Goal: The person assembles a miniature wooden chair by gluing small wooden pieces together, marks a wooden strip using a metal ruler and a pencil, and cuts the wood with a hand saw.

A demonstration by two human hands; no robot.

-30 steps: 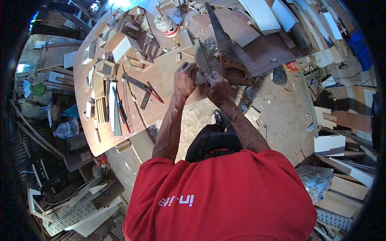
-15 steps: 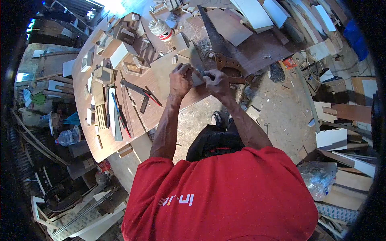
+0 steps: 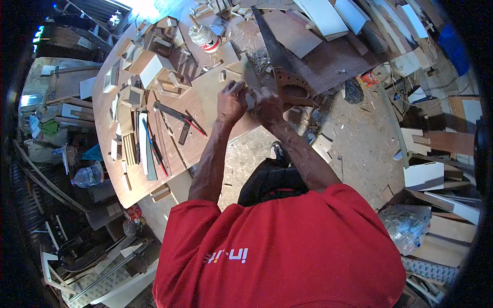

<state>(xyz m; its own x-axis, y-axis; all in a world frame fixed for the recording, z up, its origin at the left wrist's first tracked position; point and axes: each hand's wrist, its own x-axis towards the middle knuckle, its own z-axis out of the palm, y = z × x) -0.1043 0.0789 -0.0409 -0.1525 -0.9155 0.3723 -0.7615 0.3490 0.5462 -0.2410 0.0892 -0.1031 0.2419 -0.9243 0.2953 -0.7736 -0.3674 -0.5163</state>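
Note:
My left hand (image 3: 232, 102) is closed above the near edge of a flat light board (image 3: 207, 86), its fingers pinched on something too small to make out. Close on its right, my right hand (image 3: 268, 106) has its fingers curled together, and what they hold is hidden. A handsaw with a brown wooden handle (image 3: 294, 84) lies just right of my right hand, its dark blade pointing away. Left of my left hand, a dark try square (image 3: 172, 111) and a red pencil-like tool (image 3: 196, 127) rest on the round-edged table (image 3: 128, 191).
A white tub (image 3: 204, 38) stands on the table beyond the board. Small wooden box pieces (image 3: 154, 69) crowd the table's left side. White and brown panels (image 3: 321, 18) lie at the back right. Offcuts and a clear plastic bag (image 3: 405, 226) are at the right.
My right hand has moved left, closer to my left hand, and its fingers have curled inward. My left hand has moved slightly left and stays closed. The view has shifted a little.

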